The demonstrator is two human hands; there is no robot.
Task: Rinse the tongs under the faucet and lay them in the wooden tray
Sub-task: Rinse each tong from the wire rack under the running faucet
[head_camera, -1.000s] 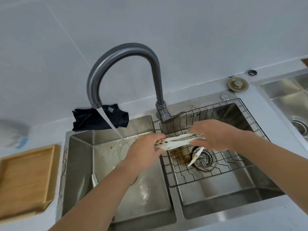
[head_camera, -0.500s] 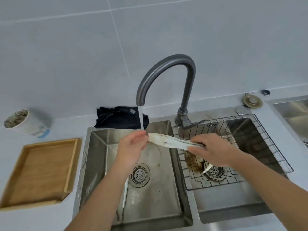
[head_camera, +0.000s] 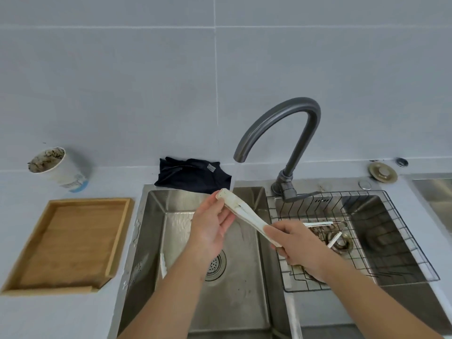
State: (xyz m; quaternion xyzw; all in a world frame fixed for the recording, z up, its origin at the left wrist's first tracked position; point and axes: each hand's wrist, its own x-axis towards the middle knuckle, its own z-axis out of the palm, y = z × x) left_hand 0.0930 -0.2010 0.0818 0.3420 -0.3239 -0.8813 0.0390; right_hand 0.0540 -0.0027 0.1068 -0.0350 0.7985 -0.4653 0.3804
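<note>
Both hands are over the double stainless-steel sink (head_camera: 146, 216), and the long white stained tongs (head_camera: 244, 212) are held slantwise between them, hinge end up and to the left, right under the spout of the dark grey gooseneck faucet (head_camera: 281, 113). A thin stream of water (head_camera: 232, 177) falls from the spout straight onto that upper end. The left hand (head_camera: 210, 226) pinches the hinge end with thumb and fingertips, the other fingers loosely spread beneath the handle. The right hand (head_camera: 296, 245) is curled round the lower part of the tongs; beyond its knuckles two white tips poke out over the right basin.

The tongs cross the ridge between the two basins. Under the left hand lies the left basin, its round drain (head_camera: 215, 264) partly hidden by the forearm, and a pale utensil (head_camera: 163, 264) leans against the basin's left wall. The right basin is filled by a black wire rack (head_camera: 391, 241), which sits on the rim all round, with brown residue showing through its mesh near the right hand.

Out on the pale countertop, well to the left of the sink, sits the shallow rectangular wooden tray (head_camera: 122, 231), its raised right edge near the sink's left rim, with a strip of counter between them. Behind the tray, near the wall, stands a white paper cup (head_camera: 66, 172) with dark scraps inside. A crumpled dark navy cloth (head_camera: 193, 177) lies against the sink's back rim, just left of the water stream.
</note>
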